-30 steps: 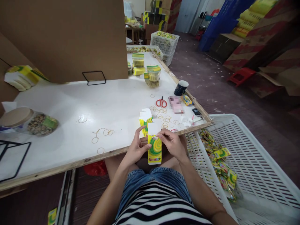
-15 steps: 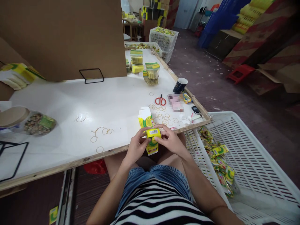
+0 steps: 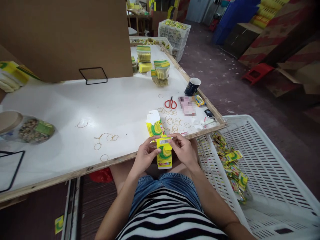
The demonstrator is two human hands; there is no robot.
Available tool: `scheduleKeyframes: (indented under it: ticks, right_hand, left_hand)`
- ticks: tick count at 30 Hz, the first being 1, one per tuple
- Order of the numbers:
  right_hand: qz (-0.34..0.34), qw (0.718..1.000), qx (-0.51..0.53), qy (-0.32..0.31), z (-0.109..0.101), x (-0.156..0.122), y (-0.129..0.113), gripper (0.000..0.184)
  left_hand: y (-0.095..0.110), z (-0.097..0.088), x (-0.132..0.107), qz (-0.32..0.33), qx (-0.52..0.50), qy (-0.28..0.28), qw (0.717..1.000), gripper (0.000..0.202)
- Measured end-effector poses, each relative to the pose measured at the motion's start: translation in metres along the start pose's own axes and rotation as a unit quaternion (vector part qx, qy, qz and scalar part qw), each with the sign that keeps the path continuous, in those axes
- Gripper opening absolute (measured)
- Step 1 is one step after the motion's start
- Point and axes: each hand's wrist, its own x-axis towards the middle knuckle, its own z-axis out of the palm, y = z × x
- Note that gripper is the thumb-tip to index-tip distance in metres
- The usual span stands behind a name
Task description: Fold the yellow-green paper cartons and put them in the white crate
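Observation:
Between my two hands, at the table's front edge, is a yellow and green printed carton (image 3: pixel 164 156) with a barcode on its upper panel. My left hand (image 3: pixel 147 153) pinches its left side, thumb on the front. From the right, my right hand (image 3: pixel 183 150) grips the upper right edge with thumb and fingers. Just beyond lies another yellow carton piece (image 3: pixel 153 125) with white flaps, flat on the table; whether it joins the held one is hidden. Tan rubber bands (image 3: pixel 175 125) are scattered to its right.
Red-handled scissors (image 3: pixel 170 103), a dark mug (image 3: pixel 192 86) and a small black object (image 3: pixel 209 113) are on the white table (image 3: pixel 62 103). Stacks of flat cartons (image 3: pixel 161 71) stand farther back. At my right is a white crate (image 3: pixel 272 160) holding yellow packets. A clear jar (image 3: pixel 36 129) lies left.
The barcode panel now lies more in line with the carton's front, and more of the front shows below it. My right thumb has moved up to the upper right edge.

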Motion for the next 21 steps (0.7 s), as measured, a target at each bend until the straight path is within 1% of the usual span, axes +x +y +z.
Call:
scheduleKeyframes:
  ticks: [5, 9, 10, 11, 12, 13, 14, 15, 16, 17, 18, 19, 21]
  right_hand:
    - [-0.003, 0.995, 0.093, 0.046, -0.004, -0.001, 0.012, 0.020]
    - [0.017, 0.992, 0.111, 0.050, -0.012, -0.003, 0.015, 0.021]
    - [0.018, 0.991, 0.114, 0.063, -0.016, -0.004, 0.016, 0.021]
    - [0.011, 0.988, 0.120, 0.102, -0.020, -0.004, 0.016, 0.021]
    - [-0.005, 0.977, 0.133, 0.167, -0.025, -0.003, 0.016, 0.022]
    - [-0.028, 0.956, 0.153, 0.248, -0.030, -0.003, 0.017, 0.023]
    - [-0.048, 0.928, 0.179, 0.324, -0.035, -0.001, 0.019, 0.025]
    - [-0.060, 0.899, 0.209, 0.381, -0.038, 0.000, 0.022, 0.028]
    - [-0.059, 0.879, 0.237, 0.410, -0.040, 0.002, 0.026, 0.032]
    - [-0.041, 0.876, 0.255, 0.408, -0.039, 0.005, 0.031, 0.036]
    - [-0.009, 0.889, 0.258, 0.379, -0.036, 0.008, 0.036, 0.039]
    - [0.027, 0.909, 0.242, 0.337, -0.030, 0.011, 0.040, 0.041]
    - [0.079, 0.953, 0.156, 0.246, -0.012, 0.018, 0.049, 0.041]
  left_hand:
    - [-0.005, 0.016, 0.006, 0.007, 0.008, 0.004, 1.000, 0.043]
    - [-0.010, 0.026, 0.011, 0.028, 0.034, -0.022, 0.999, 0.043]
    - [-0.011, 0.026, 0.012, 0.043, 0.050, -0.026, 0.997, 0.042]
    - [-0.012, 0.025, 0.013, 0.063, 0.074, -0.024, 0.995, 0.041]
    - [-0.013, 0.022, 0.014, 0.088, 0.106, -0.013, 0.990, 0.040]
    - [-0.014, 0.018, 0.016, 0.114, 0.147, 0.007, 0.983, 0.040]
    - [-0.016, 0.013, 0.018, 0.135, 0.194, 0.033, 0.971, 0.040]
    - [-0.019, 0.007, 0.020, 0.148, 0.247, 0.060, 0.956, 0.041]
    - [-0.023, 0.000, 0.023, 0.150, 0.302, 0.084, 0.938, 0.041]
    - [-0.027, -0.005, 0.025, 0.146, 0.352, 0.100, 0.919, 0.040]
    - [-0.032, -0.010, 0.027, 0.139, 0.395, 0.105, 0.902, 0.040]
    - [-0.037, -0.013, 0.029, 0.132, 0.431, 0.101, 0.887, 0.039]
    - [-0.045, -0.017, 0.030, 0.129, 0.475, 0.081, 0.867, 0.040]
